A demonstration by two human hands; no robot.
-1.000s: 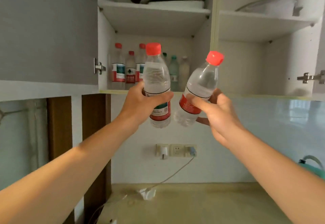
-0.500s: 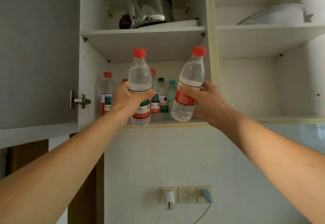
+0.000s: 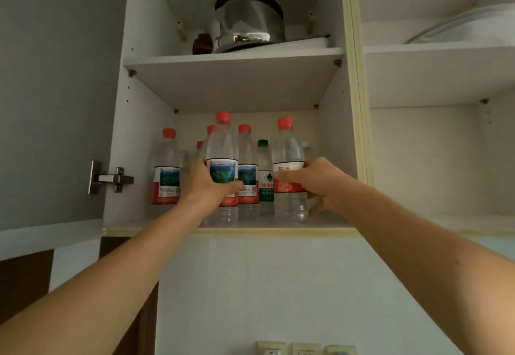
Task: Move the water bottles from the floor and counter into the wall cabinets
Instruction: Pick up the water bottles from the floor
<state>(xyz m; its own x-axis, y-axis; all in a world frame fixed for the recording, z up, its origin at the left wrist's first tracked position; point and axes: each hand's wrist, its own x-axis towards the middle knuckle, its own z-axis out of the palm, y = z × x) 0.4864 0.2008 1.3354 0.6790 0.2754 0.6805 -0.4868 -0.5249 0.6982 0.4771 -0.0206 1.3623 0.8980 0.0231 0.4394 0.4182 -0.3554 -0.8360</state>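
Both my hands reach into the open wall cabinet's lower shelf (image 3: 267, 225). My left hand (image 3: 204, 184) grips a clear red-capped water bottle (image 3: 223, 154) that stands upright at the shelf's front. My right hand (image 3: 320, 182) grips a second red-capped bottle (image 3: 288, 151), upright near the shelf's right wall. Behind and between them stand several more bottles: a red-capped one at the left (image 3: 166, 168), one in the middle (image 3: 246, 168) and a green-capped one (image 3: 264, 176). The bases of the held bottles look level with the shelf.
The grey cabinet door (image 3: 55, 90) hangs open at the left with its hinge (image 3: 111, 177). A steel kettle (image 3: 248, 20) sits on the upper shelf. The right-hand cabinet's lower compartment (image 3: 434, 159) holds nothing visible; a white dish (image 3: 468, 28) lies above. Wall sockets (image 3: 303, 348) show below.
Both hands have moved the two bottles up and forward, from in front of the cabinet onto its lower shelf. The right bottle went from tilted to upright. The view has tilted upward.
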